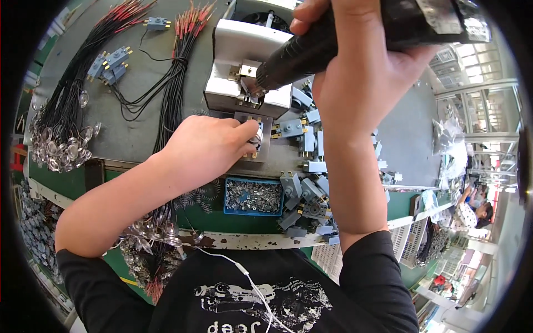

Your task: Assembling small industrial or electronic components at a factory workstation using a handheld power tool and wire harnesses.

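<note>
My right hand (358, 66) is wrapped round a black cylindrical power tool (302, 55) that looks like an electric screwdriver. Its tapered, ribbed end points down and left, close to a small metal fitting (248, 72) on the front of a white-and-black bench device (222, 55). Below that end, my left hand (208, 141) pinches a small round metal part (257, 136), partly hidden by the fingers, at a grey-blue switch with brass terminals. That switch sits on a metal plate (267, 145) in front of the device.
Grey-blue switches (308, 194) lie heaped right of the plate. A blue tray (225, 203) of small metal pieces sits at the near edge. Bundles of black wires (173, 105) with red ends and round metal caps (61, 150) cover the left side. Another person (471, 215) is far right.
</note>
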A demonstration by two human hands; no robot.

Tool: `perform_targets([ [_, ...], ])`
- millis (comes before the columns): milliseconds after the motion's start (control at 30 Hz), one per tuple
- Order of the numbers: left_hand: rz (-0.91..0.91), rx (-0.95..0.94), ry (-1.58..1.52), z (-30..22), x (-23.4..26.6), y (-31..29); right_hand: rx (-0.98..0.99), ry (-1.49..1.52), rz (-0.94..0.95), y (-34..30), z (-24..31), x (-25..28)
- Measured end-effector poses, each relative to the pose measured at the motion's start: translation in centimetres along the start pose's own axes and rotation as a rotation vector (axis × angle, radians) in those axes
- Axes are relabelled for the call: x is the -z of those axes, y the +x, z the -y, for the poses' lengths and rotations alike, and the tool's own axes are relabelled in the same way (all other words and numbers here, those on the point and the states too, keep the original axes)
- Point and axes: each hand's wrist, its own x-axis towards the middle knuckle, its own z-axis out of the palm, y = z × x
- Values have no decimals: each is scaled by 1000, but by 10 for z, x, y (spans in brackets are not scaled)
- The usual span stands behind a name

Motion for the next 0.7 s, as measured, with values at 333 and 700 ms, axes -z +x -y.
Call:
perform_targets([
  [333, 52, 6, -1, 1, -1, 1, 841, 394, 297, 32, -46, -33],
  [700, -38, -44, -26, 7, -7, -3, 224, 144, -53, -6, -14, -45],
])
